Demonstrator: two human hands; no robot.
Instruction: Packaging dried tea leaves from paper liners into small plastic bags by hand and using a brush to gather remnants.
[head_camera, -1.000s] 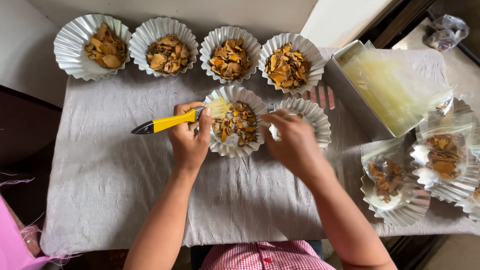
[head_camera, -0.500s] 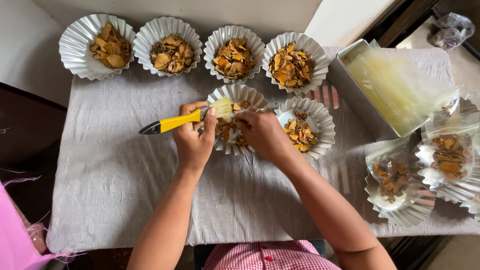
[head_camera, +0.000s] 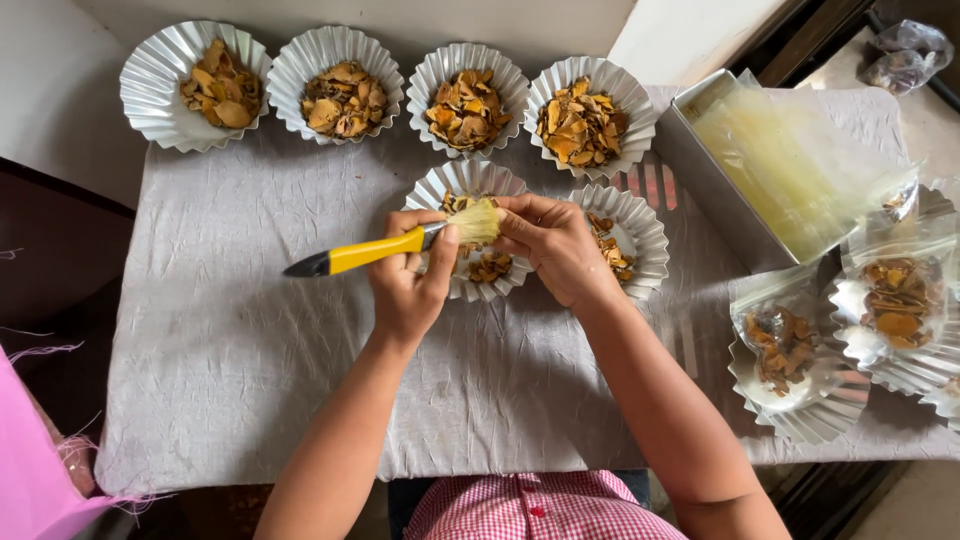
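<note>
A left hand (head_camera: 405, 285) grips a light yellow-handled brush (head_camera: 395, 247) mid-handle; the right hand (head_camera: 550, 245) pinches its soft, pliant bristles (head_camera: 475, 222) above a flimsy fluted foil cup (head_camera: 470, 185).

right hand (head_camera: 555, 250) hides whatever its fingers (head_camera: 515, 222) pinch.

A table (head_camera: 250, 400) with a grey cloth (head_camera: 520, 420) held foil cups (head_camera: 340, 70) beyond the fingers, a tray (head_camera: 700, 170) beside.

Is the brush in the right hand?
No, the left hand grips the yellow-handled brush, while the right hand touches its bristles over a foil cup.
</note>
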